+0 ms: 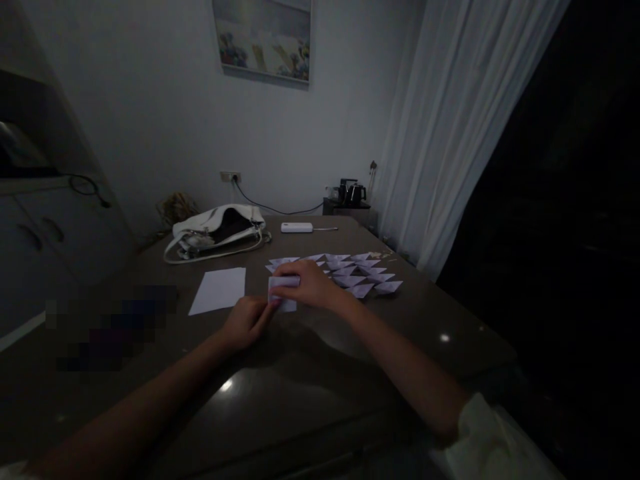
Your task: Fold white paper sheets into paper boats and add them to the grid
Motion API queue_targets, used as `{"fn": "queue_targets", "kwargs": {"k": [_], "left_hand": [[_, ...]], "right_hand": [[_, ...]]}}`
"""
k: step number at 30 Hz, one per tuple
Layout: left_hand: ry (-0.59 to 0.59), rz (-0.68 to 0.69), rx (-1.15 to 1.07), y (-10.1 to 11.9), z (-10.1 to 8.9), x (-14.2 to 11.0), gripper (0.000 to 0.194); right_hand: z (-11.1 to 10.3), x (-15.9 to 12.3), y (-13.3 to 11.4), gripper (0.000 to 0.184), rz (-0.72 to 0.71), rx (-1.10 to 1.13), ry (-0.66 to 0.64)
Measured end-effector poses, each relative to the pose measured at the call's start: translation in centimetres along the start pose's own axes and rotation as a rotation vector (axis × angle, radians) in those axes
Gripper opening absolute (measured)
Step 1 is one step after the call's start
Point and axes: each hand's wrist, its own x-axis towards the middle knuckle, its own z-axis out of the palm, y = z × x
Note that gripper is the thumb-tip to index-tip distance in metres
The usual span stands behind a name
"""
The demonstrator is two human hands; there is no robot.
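Between my two hands is a small folded sheet of white paper [287,306], close above the dark tabletop. My left hand [247,321] pinches its lower left edge, thumb and fingers together. From the right, my right hand [309,283] grips the upper part, with its fingers curled over the paper. Some of the folds are hidden behind my fingers. Just beyond and right of my right hand stand several folded paper boats [350,272] in rows. Left of my hands lies a stack of flat white paper [219,291].
A white handbag [220,230] rests at the table's far left. Near the far edge lies a white power bank [297,227] with a short cable. Beyond the table, a black kettle [356,194] stands on a low cabinet. A pale curtain [440,120] hangs at the right.
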Motion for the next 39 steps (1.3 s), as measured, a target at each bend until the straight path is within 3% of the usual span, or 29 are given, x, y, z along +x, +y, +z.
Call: {"fn": "queue_targets", "kwargs": {"k": [5,7,11,15,18,22,26,30,34,39], "left_hand": [[0.012,0.145,0.024,1.5,0.3,-1.3,0.045],[0.027,0.109,0.02,2.1,0.2,-1.3,0.042],[-0.007,0.034,-0.081,2.5,-0.2,-1.1,0.026],[0.011,0.059,-0.157,2.3,-0.4,-1.1,0.024],[0.03,0.131,-0.198,2.4,-0.6,-1.3,0.023],[0.037,0.181,-0.174,2.5,-0.9,-1.3,0.023],[0.036,0.088,-0.14,2.5,-1.2,-0.9,0.029],[0.115,0.013,-0.135,2.8,-1.2,-0.9,0.031],[0.152,0.086,-0.107,2.8,-1.0,-1.2,0.028],[0.125,0.174,-0.115,3.0,-0.9,-1.4,0.023]], "right_hand": [[-0.9,-1.0,-0.2,0.011,-0.08,0.101,-0.221],[-1.2,-1.5,0.3,0.013,-0.042,0.146,-0.252],[-0.5,-2.9,0.6,0.013,0.093,0.094,-0.249],[0.9,-3.7,-0.3,0.021,0.116,0.038,-0.228],[1.3,-3.7,-0.8,0.022,0.052,0.104,-0.197],[0.6,-3.4,-0.8,0.024,0.006,0.137,-0.208],[-1.0,-3.1,-0.9,0.026,0.0,0.112,-0.23],[-2.2,-3.0,-0.9,0.028,0.04,0.155,-0.181],[-2.0,-3.1,-0.6,0.029,0.038,0.206,-0.164],[-2.1,-3.2,-0.4,0.028,0.161,0.553,-0.162]]}}
